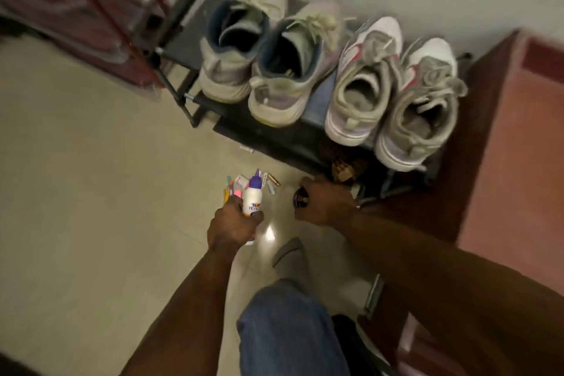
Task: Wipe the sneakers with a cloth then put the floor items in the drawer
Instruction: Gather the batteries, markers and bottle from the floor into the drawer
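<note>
We see bare beige floor tile (76, 192) open to the left, where a hand could pass freely. Ahead, the low black metal shoe rack (293, 134) loaded with four worn pale sneakers (305, 70) blocks the way, and the reddish-brown wooden cabinet (503, 131) closes the right side. Near the rack's foot, a cluster of small colourful stationery pieces (238, 185) clutters the floor between both hands

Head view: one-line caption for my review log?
Left hand grips white glue bottle, right hand grips small dark round tin, below four racked sneakers.
</note>
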